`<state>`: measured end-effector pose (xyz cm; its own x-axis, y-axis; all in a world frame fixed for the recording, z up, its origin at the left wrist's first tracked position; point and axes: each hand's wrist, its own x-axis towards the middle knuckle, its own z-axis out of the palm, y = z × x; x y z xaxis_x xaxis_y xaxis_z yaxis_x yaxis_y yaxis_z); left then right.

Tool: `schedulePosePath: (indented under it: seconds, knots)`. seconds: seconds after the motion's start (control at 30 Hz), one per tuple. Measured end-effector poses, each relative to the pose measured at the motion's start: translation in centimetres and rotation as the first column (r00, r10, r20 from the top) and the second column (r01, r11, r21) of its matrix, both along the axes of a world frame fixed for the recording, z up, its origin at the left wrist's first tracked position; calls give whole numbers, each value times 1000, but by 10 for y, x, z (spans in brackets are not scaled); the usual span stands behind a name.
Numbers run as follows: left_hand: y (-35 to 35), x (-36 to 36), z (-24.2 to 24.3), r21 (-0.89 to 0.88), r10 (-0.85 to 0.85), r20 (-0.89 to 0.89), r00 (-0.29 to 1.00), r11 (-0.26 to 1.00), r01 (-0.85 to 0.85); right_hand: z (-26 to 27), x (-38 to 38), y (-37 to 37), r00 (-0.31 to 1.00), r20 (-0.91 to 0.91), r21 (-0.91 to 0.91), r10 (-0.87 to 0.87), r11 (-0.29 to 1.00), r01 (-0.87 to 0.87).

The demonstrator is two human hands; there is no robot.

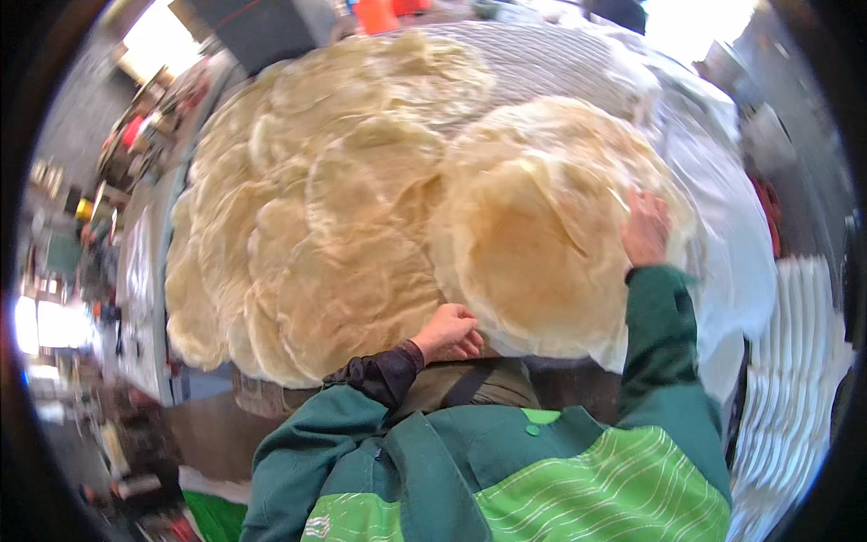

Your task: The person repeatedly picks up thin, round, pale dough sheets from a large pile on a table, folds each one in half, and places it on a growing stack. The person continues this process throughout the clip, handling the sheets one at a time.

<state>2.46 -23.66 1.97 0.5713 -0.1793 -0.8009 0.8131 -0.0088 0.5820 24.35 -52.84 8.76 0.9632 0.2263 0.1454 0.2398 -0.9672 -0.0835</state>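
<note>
Large thin round sheets of flatbread or dough (359, 298) lie overlapping over the left and middle of a table. On the right, a browner round sheet (535, 251) rests on wider pale ones. My right hand (648, 227) is at the right edge of this stack, fingers pointing away from me; whether it pinches a sheet cannot be told. My left hand (452, 333) is at the near edge of the stack, fingers curled, close to the lower left rim of the pale sheets. Its fingertips are partly hidden, so a hold cannot be made out.
White cloth or plastic (725, 203) hangs over the table's right side. A quilted cover (562, 64) lies at the back. A ridged white stack (786, 379) stands at the lower right. Another table (139, 271) is on the left, with blurred goods beyond.
</note>
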Motion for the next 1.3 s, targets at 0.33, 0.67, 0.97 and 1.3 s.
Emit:
schedulePosePath:
  seconds: [0.33, 0.67, 0.97, 1.3]
  knots:
    - [86, -128, 5, -94, 493, 105, 864, 870, -485, -27, 37, 109, 906, -282, 72, 316, 949, -308]
    - [173, -374, -6, -143, 905, 166, 391, 414, -899, -40, 12, 210, 960, 105, -315, 259, 925, -215]
    - [246, -580, -21, 58, 970, 242, -26, -41, -997, -62, -397, 573, 247, -22, 164, 969, 247, -955]
    - [286, -722, -25, 90, 868, 351, -350, -403, -911, -116, -422, 714, 321, 227, -81, 919, 347, -935]
